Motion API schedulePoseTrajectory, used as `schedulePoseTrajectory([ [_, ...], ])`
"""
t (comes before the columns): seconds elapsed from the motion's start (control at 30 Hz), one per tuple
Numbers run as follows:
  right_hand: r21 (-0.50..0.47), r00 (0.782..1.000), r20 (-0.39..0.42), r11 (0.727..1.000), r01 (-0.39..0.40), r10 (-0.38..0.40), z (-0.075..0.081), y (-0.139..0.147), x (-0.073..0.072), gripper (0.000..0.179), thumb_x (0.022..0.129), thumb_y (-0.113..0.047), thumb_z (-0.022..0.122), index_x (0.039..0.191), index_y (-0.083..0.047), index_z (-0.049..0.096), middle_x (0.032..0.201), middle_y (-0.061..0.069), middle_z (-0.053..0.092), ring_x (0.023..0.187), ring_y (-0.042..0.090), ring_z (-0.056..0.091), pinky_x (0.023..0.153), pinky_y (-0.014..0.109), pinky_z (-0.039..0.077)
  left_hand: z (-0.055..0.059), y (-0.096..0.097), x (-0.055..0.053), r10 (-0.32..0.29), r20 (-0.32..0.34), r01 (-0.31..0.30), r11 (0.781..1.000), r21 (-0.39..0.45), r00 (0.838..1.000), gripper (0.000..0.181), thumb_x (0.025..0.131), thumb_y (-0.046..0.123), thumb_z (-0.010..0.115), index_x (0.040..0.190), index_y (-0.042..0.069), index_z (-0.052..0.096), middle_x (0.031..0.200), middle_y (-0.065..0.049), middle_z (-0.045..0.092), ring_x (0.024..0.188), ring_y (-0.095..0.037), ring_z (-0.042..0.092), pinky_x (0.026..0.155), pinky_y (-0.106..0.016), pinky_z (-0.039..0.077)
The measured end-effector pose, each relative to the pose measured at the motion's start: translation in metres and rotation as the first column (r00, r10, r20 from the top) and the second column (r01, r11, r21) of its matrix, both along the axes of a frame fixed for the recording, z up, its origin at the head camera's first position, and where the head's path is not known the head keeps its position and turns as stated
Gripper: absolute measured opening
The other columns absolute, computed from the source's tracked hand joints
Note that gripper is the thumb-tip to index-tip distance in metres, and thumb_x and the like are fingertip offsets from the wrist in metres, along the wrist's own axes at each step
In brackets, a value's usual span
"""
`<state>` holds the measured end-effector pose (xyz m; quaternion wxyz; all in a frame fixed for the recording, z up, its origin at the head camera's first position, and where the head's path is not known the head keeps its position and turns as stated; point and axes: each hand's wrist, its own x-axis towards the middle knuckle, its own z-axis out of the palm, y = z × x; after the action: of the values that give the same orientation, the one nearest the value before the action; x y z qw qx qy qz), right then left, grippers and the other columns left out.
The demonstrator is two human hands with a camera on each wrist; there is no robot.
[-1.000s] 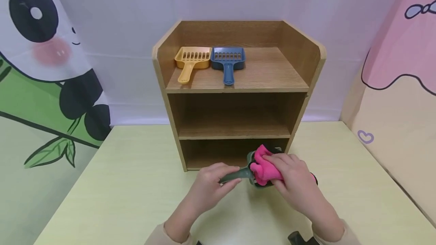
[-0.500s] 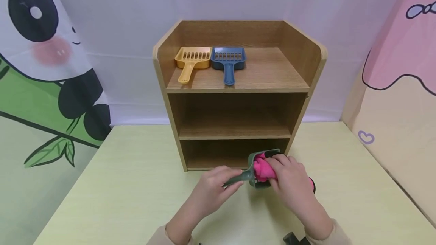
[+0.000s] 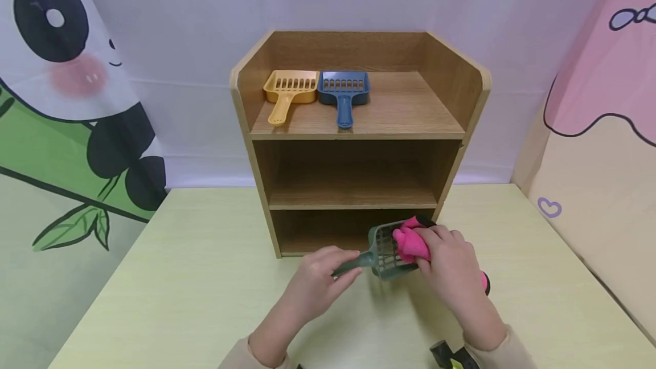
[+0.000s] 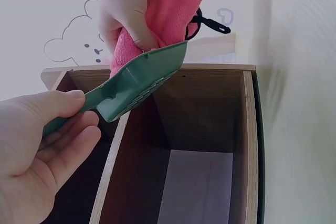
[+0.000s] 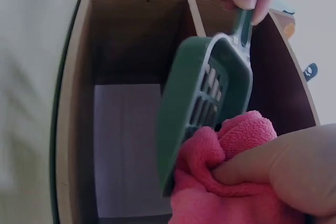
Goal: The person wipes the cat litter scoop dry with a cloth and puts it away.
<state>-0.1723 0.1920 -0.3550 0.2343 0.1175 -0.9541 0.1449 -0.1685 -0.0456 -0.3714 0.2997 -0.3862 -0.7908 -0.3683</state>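
Note:
A green slotted litter scoop (image 3: 378, 259) is held level above the table, in front of the shelf's lowest compartment. My left hand (image 3: 316, 282) pinches its handle between thumb and fingers. In my right hand (image 3: 453, 269) is a bunched pink cloth (image 3: 411, 245) with black edging, which lies against the scoop's far right end. The left wrist view shows the scoop (image 4: 144, 77) from its side and underneath, with the cloth (image 4: 176, 9) over its rim and a black cord loop hanging off it. In the right wrist view, the thumb presses into the cloth (image 5: 210, 203) at the scoop's mouth.
A wooden shelf unit (image 3: 353, 135) stands on the pale table (image 3: 205, 289) behind the hands. On its top lie a yellow litter scoop (image 3: 285, 97) and a blue litter scoop (image 3: 344, 108), side by side. A black object (image 3: 442, 352) sits by the right wrist.
The cloth has slid from near the handle end toward the scoop's right end, baring the slots. The scoop turned on its side midway and now lies flatter. My left hand stays nearly in place.

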Motion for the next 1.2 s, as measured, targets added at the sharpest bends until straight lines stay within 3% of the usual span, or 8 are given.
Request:
schedulePoseTrajectory([
  [0.13, -0.017, 0.999, -0.036, 1.000, -0.009, 0.009, 0.005, 0.006, 0.002, 0.037, 0.072, -0.010, 0.078, 0.108, -0.007, 0.069, 0.096, 0.015, 0.066, 0.077, 0.034, 0.056, 0.057, 0.044, 0.047, 0.000, -0.002, -0.002, 0.013, 0.023, -0.014, 1.000, 0.018, 1.000, 0.021, 0.073, 0.003, 0.078, 0.091, -0.002, 0.071, 0.078, -0.006, 0.070, 0.061, -0.007, 0.059, 0.053, -0.005, 0.044],
  [0.37, 0.010, 0.977, -0.071, 0.980, -0.200, 0.200, 0.005, -0.003, 0.009, 0.046, 0.067, -0.009, 0.083, 0.111, -0.011, 0.069, 0.099, 0.005, 0.067, 0.083, 0.026, 0.056, 0.068, 0.038, 0.046, 0.001, -0.002, -0.004, 0.002, 0.061, -0.003, 1.000, 0.022, 0.998, 0.022, 0.074, 0.006, 0.078, 0.093, 0.000, 0.071, 0.080, -0.006, 0.070, 0.062, -0.006, 0.058, 0.053, -0.005, 0.045],
  [0.47, 0.046, 0.968, -0.101, 0.973, -0.227, 0.231, 0.001, -0.012, 0.010, 0.047, 0.065, -0.009, 0.084, 0.109, -0.013, 0.070, 0.097, 0.003, 0.067, 0.082, 0.024, 0.055, 0.066, 0.035, 0.045, 0.002, -0.001, -0.003, -0.012, 0.056, 0.011, 1.000, 0.018, 0.998, 0.022, 0.074, 0.006, 0.079, 0.094, 0.001, 0.072, 0.080, -0.005, 0.070, 0.062, -0.006, 0.059, 0.054, -0.005, 0.045],
  [0.73, 0.043, 0.972, -0.161, 0.985, -0.168, 0.172, -0.006, -0.018, 0.011, 0.043, 0.059, -0.004, 0.084, 0.100, -0.013, 0.071, 0.089, 0.003, 0.064, 0.074, 0.023, 0.051, 0.057, 0.031, 0.040, 0.005, 0.001, 0.004, -0.043, -0.006, 0.043, 0.999, 0.022, 0.999, 0.023, 0.072, 0.002, 0.079, 0.094, 0.000, 0.072, 0.079, -0.004, 0.070, 0.063, -0.006, 0.059, 0.055, -0.003, 0.043],
  [1.03, 0.017, 0.996, -0.046, 0.997, -0.080, 0.081, -0.006, -0.017, 0.008, 0.037, 0.068, -0.009, 0.081, 0.103, -0.013, 0.071, 0.094, 0.005, 0.066, 0.076, 0.025, 0.052, 0.057, 0.034, 0.042, 0.006, -0.001, 0.005, -0.012, -0.015, 0.013, 1.000, 0.013, 1.000, 0.022, 0.072, 0.002, 0.079, 0.093, 0.000, 0.072, 0.079, -0.005, 0.070, 0.063, -0.007, 0.061, 0.056, -0.004, 0.045],
  [1.2, -0.005, 0.999, -0.032, 0.999, -0.041, 0.041, -0.004, -0.013, 0.003, 0.036, 0.070, -0.010, 0.080, 0.105, -0.012, 0.070, 0.096, 0.008, 0.065, 0.076, 0.028, 0.053, 0.056, 0.037, 0.044, 0.006, -0.006, 0.002, 0.002, -0.011, -0.002, 0.999, 0.037, 1.000, 0.023, 0.071, 0.002, 0.079, 0.092, -0.001, 0.071, 0.079, -0.006, 0.070, 0.064, -0.008, 0.061, 0.054, -0.005, 0.046],
])
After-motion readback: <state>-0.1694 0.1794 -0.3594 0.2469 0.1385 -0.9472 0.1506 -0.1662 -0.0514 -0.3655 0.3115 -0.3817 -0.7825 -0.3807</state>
